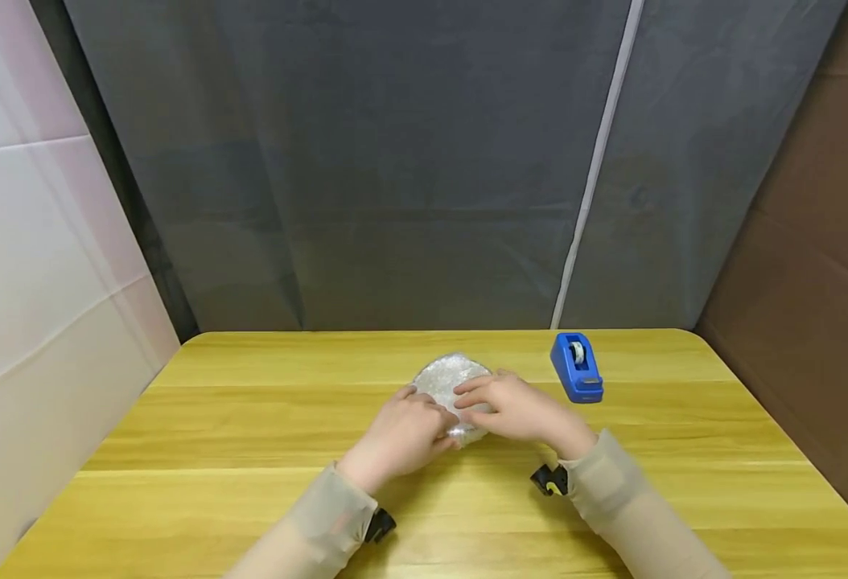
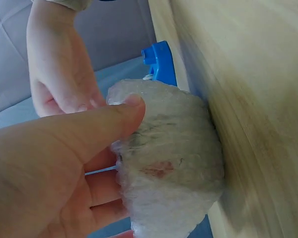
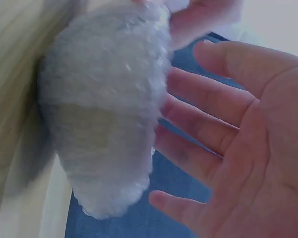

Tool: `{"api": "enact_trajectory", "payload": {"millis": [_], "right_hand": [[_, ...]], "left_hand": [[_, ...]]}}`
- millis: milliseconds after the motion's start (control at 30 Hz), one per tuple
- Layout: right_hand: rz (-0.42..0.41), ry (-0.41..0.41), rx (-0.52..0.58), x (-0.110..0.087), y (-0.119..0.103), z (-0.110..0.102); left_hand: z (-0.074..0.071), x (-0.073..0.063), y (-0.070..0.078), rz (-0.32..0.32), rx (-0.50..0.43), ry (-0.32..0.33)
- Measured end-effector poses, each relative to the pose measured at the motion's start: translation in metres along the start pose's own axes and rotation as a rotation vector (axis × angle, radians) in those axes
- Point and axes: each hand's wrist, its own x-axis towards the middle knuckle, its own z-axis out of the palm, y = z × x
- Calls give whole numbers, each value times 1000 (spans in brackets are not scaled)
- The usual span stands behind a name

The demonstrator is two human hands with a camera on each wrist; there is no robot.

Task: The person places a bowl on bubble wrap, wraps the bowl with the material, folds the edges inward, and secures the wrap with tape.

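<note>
Resting wrapped bundle point(image 1: 449, 379), long axis level

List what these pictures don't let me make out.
Inside of the bubble-wrapped bundle, all views: veiled by its wrap.
Reddish patch, left wrist view: too blurred to identify.
Part of the blue tape dispenser, left wrist view: behind the bundle.
Rest of the left grip, left wrist view: cut off by the frame edge.

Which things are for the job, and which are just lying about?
Part of the job:
the bubble-wrapped bundle
the left hand on it
the right hand at its edge
the table under it

Not being used now:
the blue tape dispenser, untouched, though it might be meant for the wrapping
the grey cloth behind
</note>
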Motion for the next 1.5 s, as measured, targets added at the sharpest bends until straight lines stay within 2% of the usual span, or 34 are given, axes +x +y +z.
{"api": "enact_trajectory", "payload": {"millis": [200,333,433,600,733,867,933,1033,1200,1333,1500], "right_hand": [[153,-104,-113,5,-8,15],[188,-109,-174,10,-9,21],[207,-104,-174,17,-9,22],[202,-134,-91,24,0,18],[157,-139,46,19,12,13],[120,-63,217,6,27,-3],[136,-1,264,-5,36,-16],[210,113,267,-26,54,-37],[425,261,278,-64,89,-61],[602,296,334,-84,113,-64],[729,271,448,-90,134,-52]], "left_hand": [[2,-5,-1,-12,5,4],[2,-5,-1,-6,-4,-21],[1,-4,-2,-2,-24,-20],[2,-1,-4,-17,-43,-19],[6,1,-4,-18,-61,-33],[9,6,-2,-12,-72,-44],[10,7,-2,-10,-71,-54],[10,8,-1,-6,-79,-68],[8,5,-2,-9,-92,-63],[7,2,-5,-9,-99,-52],[6,-1,-8,-8,-106,-51]]}}
